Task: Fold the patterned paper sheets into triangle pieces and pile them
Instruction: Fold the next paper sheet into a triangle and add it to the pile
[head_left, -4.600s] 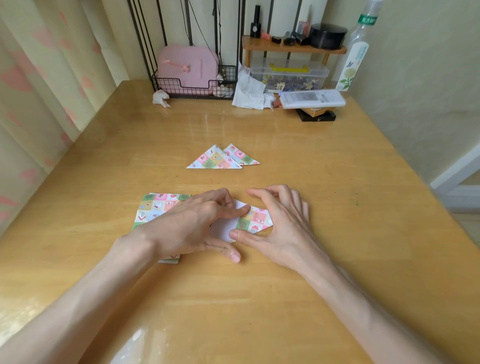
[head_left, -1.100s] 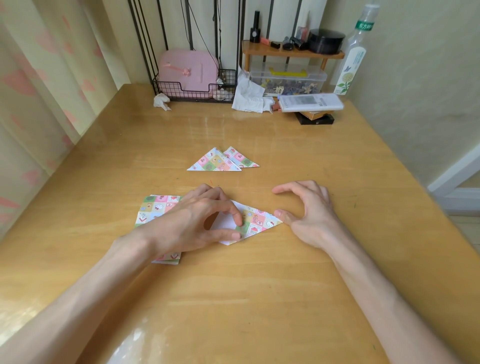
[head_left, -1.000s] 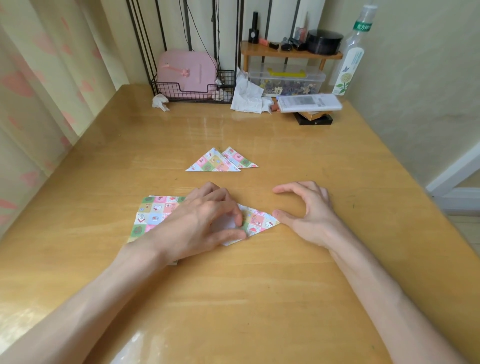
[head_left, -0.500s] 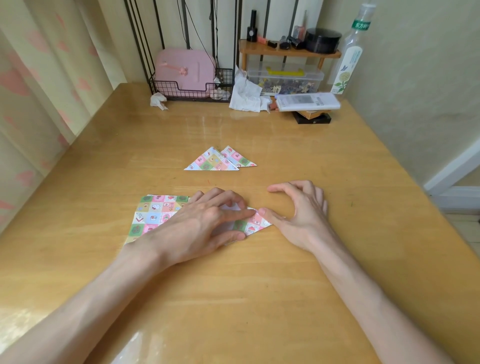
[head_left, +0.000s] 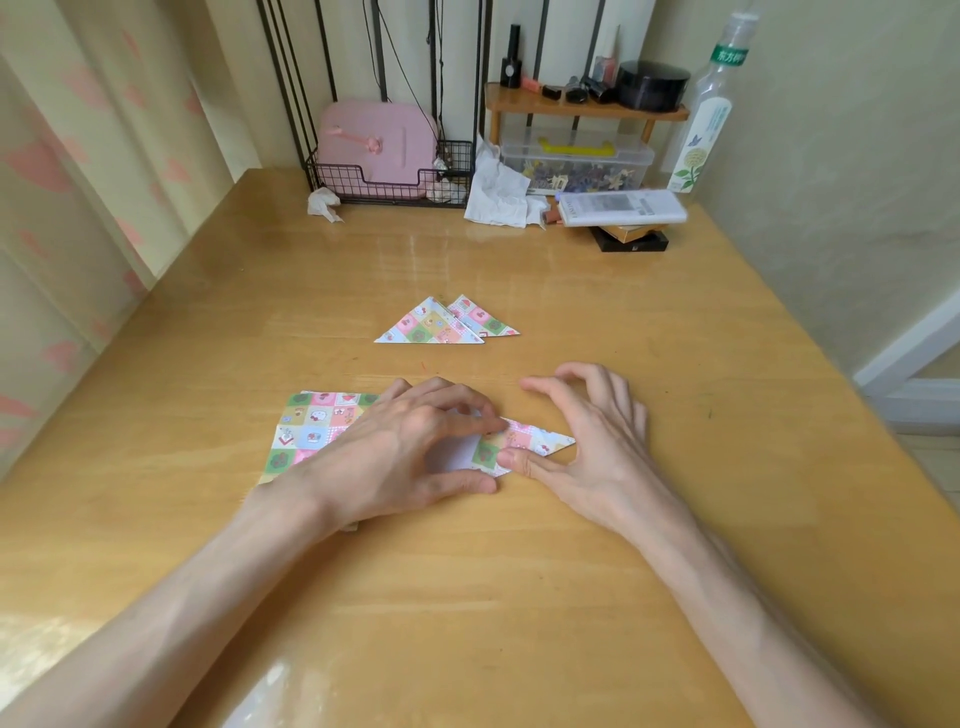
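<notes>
A half-folded patterned paper piece (head_left: 519, 444) lies flat on the wooden table (head_left: 519, 597), its point aimed right and a white underside showing. My left hand (head_left: 410, 452) presses on its left part with index finger and thumb. My right hand (head_left: 592, 441) touches its lower edge with the thumb, its other fingers curled above the table. Under my left hand lies a stack of unfolded patterned sheets (head_left: 317, 423). Two finished triangle pieces (head_left: 441, 327) overlap farther back at the table's centre.
At the back stand a wire basket (head_left: 389, 184) with a pink box, crumpled tissues (head_left: 496, 195), a clear plastic box (head_left: 576, 163) under a small wooden shelf, a white remote-like box (head_left: 621, 208) and a tall bottle (head_left: 704, 119). A curtain hangs left, a wall right.
My right hand, apart from the piece a second ago, has come back left so its thumb rests on the paper. My left hand stays pressed on the piece.
</notes>
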